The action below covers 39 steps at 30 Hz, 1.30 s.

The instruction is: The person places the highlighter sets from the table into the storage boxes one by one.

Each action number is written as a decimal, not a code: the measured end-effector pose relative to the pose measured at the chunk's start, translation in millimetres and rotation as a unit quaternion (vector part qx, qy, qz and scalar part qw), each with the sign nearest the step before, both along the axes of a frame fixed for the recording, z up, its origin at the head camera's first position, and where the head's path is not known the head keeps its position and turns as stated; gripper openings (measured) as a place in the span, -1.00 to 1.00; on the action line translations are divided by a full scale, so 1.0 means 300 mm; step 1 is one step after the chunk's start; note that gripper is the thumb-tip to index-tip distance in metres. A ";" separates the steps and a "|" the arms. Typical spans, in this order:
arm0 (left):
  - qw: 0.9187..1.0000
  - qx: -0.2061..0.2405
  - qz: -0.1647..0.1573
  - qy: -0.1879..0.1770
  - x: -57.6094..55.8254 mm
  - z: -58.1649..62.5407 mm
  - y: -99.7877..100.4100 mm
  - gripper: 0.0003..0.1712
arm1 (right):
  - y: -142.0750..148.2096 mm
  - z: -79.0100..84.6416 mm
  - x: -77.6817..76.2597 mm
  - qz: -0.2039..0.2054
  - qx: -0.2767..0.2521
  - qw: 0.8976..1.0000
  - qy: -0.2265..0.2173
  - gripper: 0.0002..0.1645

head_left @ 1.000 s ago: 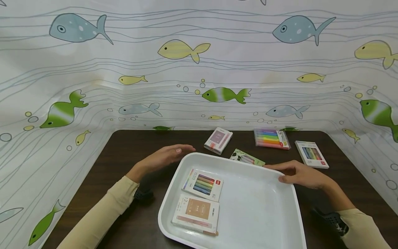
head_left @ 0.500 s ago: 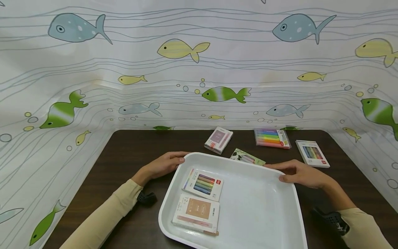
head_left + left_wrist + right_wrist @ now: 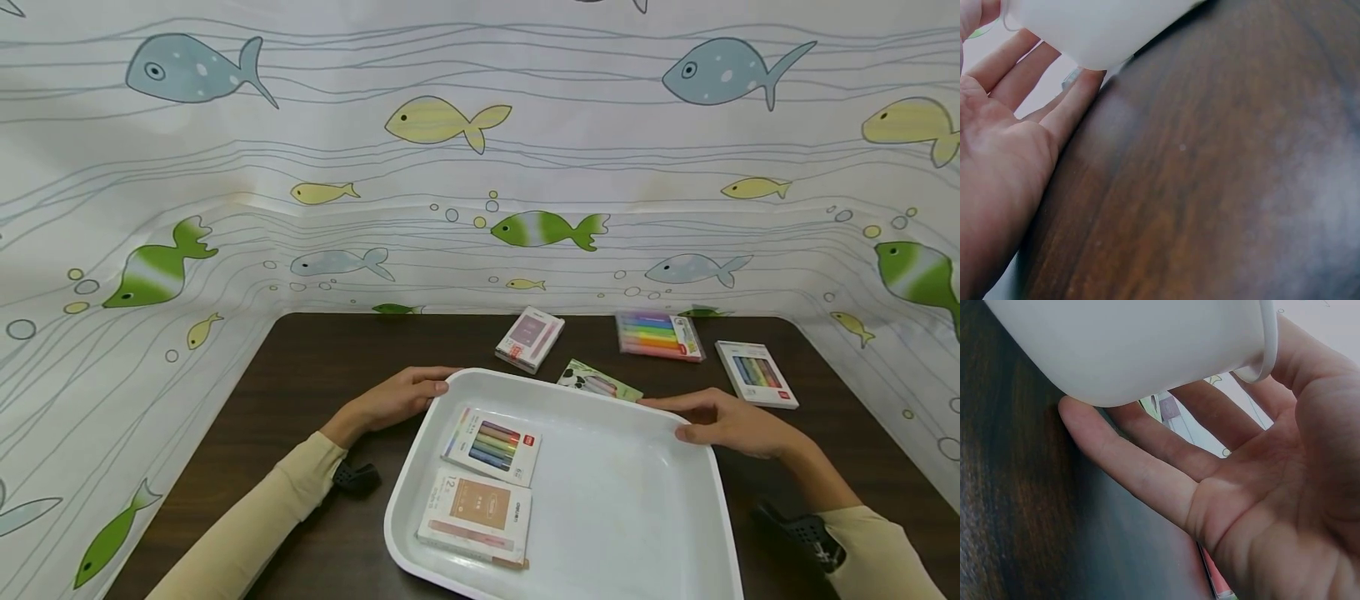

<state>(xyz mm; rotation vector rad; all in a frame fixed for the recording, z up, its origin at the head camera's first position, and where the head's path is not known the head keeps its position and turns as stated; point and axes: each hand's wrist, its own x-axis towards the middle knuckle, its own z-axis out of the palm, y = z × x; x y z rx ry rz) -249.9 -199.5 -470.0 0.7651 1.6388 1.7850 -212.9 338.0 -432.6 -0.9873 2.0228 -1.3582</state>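
A white tray (image 3: 600, 500) lies slightly turned on the dark table. My left hand (image 3: 397, 396) grips its far left corner, thumb on the rim and fingers along the outer wall; the left wrist view shows these fingers (image 3: 1075, 103) reaching around the wall. At the far right corner my right hand (image 3: 731, 421) holds the tray with the thumb over the rim, its fingers (image 3: 1141, 469) spread against the outside. Inside the tray, on the left, lie a box with a window of coloured sticks (image 3: 492, 446) and a white box with a brown panel (image 3: 476, 517).
Behind the tray are a white box with a mauve panel (image 3: 529, 339), a green panda-print pack (image 3: 597, 382) partly hidden by the rim, a clear pack of rainbow-coloured pens (image 3: 658, 335) and another windowed box (image 3: 756, 373). A fish-print curtain (image 3: 450, 175) surrounds the dark table (image 3: 300, 358).
My left hand has come down onto the tray's far left corner and taken hold of it. The right hand keeps its grip; the tray and boxes have stayed in place.
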 end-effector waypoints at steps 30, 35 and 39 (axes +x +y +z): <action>1.000 -0.013 0.002 0.006 0.008 0.007 -0.007 -0.45 | 0.000 0.006 0.000 0.005 0.029 0.999 0.031 -0.40; 1.000 -0.008 0.001 0.005 0.005 0.002 0.000 -0.45 | 0.011 0.023 -0.005 0.011 0.034 0.999 0.038 -0.41; 1.000 -0.011 0.005 0.005 0.004 -0.001 -0.005 -0.45 | 0.007 0.049 -0.015 0.009 0.035 0.998 0.043 -0.43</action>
